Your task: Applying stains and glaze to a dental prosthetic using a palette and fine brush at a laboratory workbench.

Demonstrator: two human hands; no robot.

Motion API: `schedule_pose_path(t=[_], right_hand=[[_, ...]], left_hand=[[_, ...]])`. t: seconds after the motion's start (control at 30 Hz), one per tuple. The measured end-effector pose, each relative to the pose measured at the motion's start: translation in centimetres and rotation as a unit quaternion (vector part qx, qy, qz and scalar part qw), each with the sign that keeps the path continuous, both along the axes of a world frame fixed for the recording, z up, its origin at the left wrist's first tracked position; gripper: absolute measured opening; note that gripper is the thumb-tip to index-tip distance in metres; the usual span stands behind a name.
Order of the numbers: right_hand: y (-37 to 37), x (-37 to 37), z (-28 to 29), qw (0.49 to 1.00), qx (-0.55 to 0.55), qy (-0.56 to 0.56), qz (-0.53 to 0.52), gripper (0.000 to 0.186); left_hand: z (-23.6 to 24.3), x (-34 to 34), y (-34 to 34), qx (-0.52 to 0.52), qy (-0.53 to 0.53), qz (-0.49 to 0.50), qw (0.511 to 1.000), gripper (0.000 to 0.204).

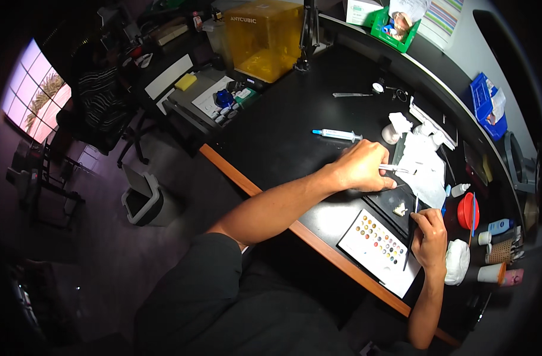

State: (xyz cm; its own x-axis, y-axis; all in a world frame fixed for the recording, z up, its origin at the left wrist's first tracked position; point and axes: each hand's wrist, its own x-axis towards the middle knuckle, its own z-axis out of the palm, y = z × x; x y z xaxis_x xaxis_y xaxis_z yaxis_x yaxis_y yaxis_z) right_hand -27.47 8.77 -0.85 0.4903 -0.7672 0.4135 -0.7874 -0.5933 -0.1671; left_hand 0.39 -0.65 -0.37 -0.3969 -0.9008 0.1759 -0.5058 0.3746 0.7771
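My left hand [365, 167] reaches across the desk, its fingers closed on a slim whitish, syringe-like tool [394, 168] that points over a white paper towel [424, 169]. My right hand [430, 240] is closed on a thin dark-handled tool [408, 256], with a pale narrow end sticking up past the fingers. Between the hands a small cream, tooth-like piece [400, 209] rests on a dark flat tile [388, 204]. Nearer me lies a white sheet [357, 242] with rows of coloured dots. A clear syringe with a blue tip [336, 134] lies beyond my left hand.
Right of my right hand stand a white crumpled bundle [457, 262], a red bowl [468, 211] and several bottles and cups. Tweezers [352, 95] lie at the back. An amber box [264, 41] stands far left. The desk's wooden edge [342, 267] runs before me.
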Motion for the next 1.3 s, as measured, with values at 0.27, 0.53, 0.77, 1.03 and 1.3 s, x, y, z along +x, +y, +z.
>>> schedule_pose_path(t=[0.27, 0.53, 0.77, 1.03, 1.3], right_hand=[[0.7, 0.0, 0.0, 1.000, 0.006, -0.009, -0.014, 0.041], [0.9, -0.2, -0.1, 1.000, 0.013, -0.024, -0.015, 0.043], [1.0, -1.1, -0.2, 0.995, 0.003, -0.084, -0.044, 0.039], [1.1, -1.0, -0.5, 0.991, 0.016, -0.125, -0.039, 0.036], [5.1, 1.5, 0.7, 0.927, 0.139, -0.344, -0.062, 0.014]], left_hand=[[0.1, -0.1, -0.1, 0.008, -0.001, -0.003, 1.000, 0.041], [-0.2, -0.1, 0.0, -0.011, 0.031, 0.000, 0.999, 0.042], [-0.3, 0.0, -0.1, -0.024, 0.051, 0.000, 0.998, 0.042], [-0.5, 0.0, -0.2, -0.026, 0.051, 0.006, 0.998, 0.040], [-1.7, -3.0, 3.7, -0.098, 0.183, -0.042, 0.977, 0.021]])
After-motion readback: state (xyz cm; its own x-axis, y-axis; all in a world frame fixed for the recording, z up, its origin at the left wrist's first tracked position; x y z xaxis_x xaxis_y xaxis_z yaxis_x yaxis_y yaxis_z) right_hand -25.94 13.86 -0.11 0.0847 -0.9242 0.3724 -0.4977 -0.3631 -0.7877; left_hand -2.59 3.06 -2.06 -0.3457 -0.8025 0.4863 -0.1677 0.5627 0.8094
